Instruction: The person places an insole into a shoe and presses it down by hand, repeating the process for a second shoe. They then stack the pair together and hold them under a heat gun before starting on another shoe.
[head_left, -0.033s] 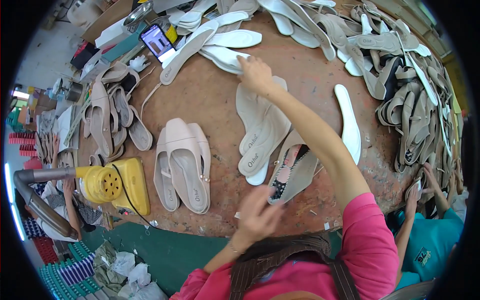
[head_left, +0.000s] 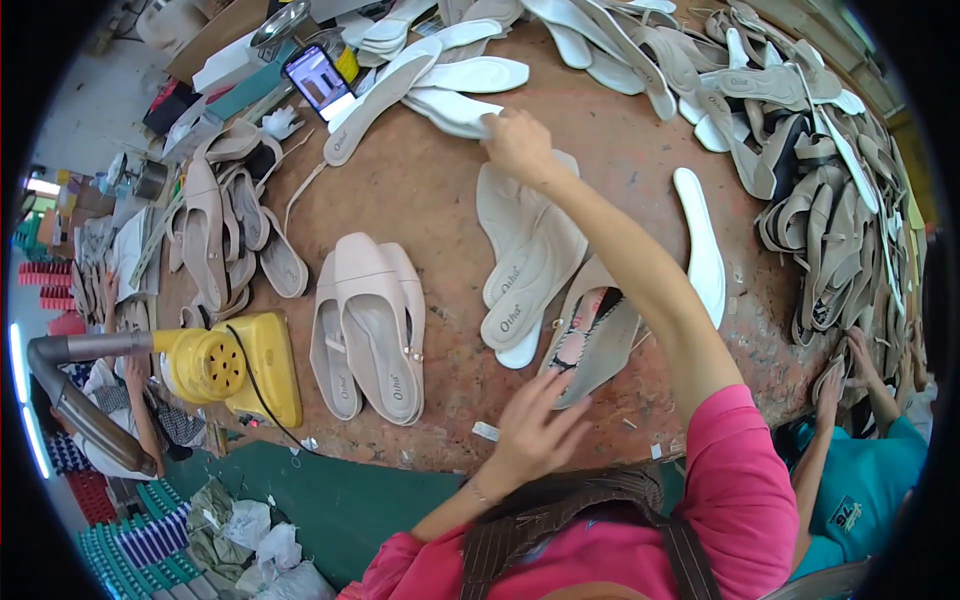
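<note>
My right hand [head_left: 518, 143] reaches across the table, its fingers closed on the end of a white insole [head_left: 455, 112] in a small stack. My left hand [head_left: 540, 428] is open with spread fingers, over the near end of a beige shoe upper [head_left: 600, 345]; whether it touches cannot be told. That upper lies open, showing a dark patterned lining and a pinkish strip. Beside it are overlapping beige insoles [head_left: 525, 280], with a white piece poking out beneath. A pair of beige slip-on shoes [head_left: 375, 340] lies further left.
A yellow machine [head_left: 265, 370] with a grey pipe stands at the left edge. Shoes [head_left: 205, 225] pile behind it. A lit phone [head_left: 320, 85] leans at the back. Another white insole [head_left: 700, 250] lies right of my forearm. Many uppers [head_left: 830, 230] heap up near a person in teal [head_left: 865, 495].
My left hand has moved a little up and right, closer to the open upper, and its fingers show more clearly. My right hand stays at the white insoles.
</note>
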